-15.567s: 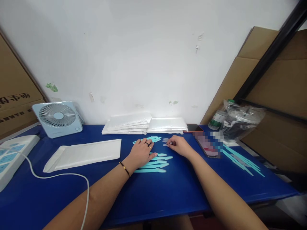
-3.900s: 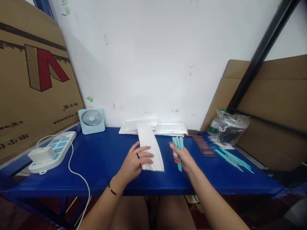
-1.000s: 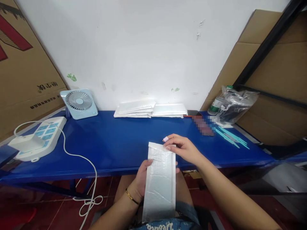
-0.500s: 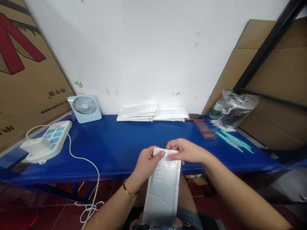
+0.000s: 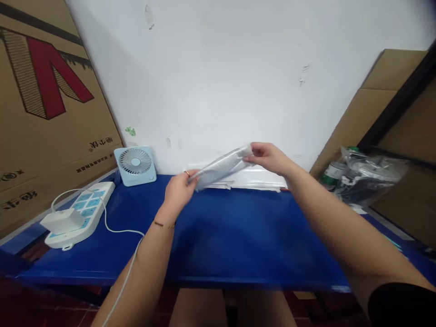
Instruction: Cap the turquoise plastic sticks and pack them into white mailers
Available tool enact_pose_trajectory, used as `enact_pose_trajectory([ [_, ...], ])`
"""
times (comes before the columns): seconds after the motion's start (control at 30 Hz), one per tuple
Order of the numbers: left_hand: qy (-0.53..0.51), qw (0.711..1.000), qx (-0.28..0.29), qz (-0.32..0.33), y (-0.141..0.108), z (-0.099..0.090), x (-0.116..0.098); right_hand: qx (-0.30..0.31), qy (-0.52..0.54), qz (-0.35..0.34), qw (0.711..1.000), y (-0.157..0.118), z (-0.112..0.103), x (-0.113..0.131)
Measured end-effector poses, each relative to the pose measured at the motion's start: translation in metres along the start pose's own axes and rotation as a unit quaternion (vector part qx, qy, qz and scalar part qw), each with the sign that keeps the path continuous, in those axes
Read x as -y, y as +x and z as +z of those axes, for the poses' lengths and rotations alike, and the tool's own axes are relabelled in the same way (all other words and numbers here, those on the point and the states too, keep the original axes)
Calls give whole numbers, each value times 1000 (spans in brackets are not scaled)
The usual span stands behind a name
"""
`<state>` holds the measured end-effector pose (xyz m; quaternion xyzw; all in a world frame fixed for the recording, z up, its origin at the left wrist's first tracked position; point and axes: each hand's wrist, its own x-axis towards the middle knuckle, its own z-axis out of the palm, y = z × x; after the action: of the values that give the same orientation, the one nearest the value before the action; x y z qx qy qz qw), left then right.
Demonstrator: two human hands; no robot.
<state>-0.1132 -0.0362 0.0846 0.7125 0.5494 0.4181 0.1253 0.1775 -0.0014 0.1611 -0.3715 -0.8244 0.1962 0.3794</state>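
Note:
A silvery-white padded envelope is held up sideways over the back of the blue table, its right end higher than its left. My left hand, with a ring and a bracelet, pinches the left end. At the other end, my right hand grips it between thumb and fingers. Just behind and below it, against the wall, lie stacks of similar white envelopes, partly hidden by the held one and by my right hand.
On the blue table a small fan stands at the left, near a white power strip with a plug and cable. At the right are a bottle and a clear plastic bag. Large cardboard stands on the left.
Both hands have lifted the envelope from above the lap, up and forward to the back of the table, turning it from lengthwise to sideways. My left hand has shifted to its far end. The view has tilted.

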Motion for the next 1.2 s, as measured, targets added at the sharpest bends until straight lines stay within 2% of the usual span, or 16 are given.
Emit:
enact_pose_trajectory([
  [0.07,75,989,-94,81,36,6,17,-73,-136,-73,985,30,14,-28],
  [0.13,159,971,-116,138,61,23,34,-112,-240,-79,961,51,34,-58],
  [0.27,275,954,58,109,74,71,69,27,-288,-10,957,54,58,-114],
  [0.3,283,951,79,98,72,81,75,15,-283,17,959,46,54,-127],
  [0.37,291,949,79,96,68,95,82,-95,-277,90,952,21,31,-149],
  [0.47,292,949,71,93,66,101,81,-221,-327,264,880,-25,-22,-179],
  [0.53,289,950,78,84,66,101,78,-216,-303,403,836,-51,-51,-195],
  [0.6,284,953,79,75,67,102,76,-175,-217,492,825,-68,-64,-205],
  [0.8,275,959,61,44,59,101,60,-194,-106,469,855,-71,-45,-194],
  [0.93,163,985,-22,53,39,93,15,-288,-75,388,873,-68,-50,-161],
  [0.97,89,995,-9,51,29,94,-1,-322,-49,351,878,-68,-54,-149],
  [1.03,-113,989,96,-8,2,101,-34,-379,28,265,886,-73,-60,-118],
  [1.07,-229,954,184,-64,-14,108,-51,-384,71,226,892,-77,-62,-101],
  [1.1,-343,889,277,-123,-31,116,-66,-390,113,198,892,-82,-62,-82],
  [1.17,-536,696,432,-202,-63,133,-94,-380,202,173,886,-95,-58,-47],
  [1.2,-606,628,437,-218,-76,141,-105,-375,239,162,881,-102,-53,-33],
])
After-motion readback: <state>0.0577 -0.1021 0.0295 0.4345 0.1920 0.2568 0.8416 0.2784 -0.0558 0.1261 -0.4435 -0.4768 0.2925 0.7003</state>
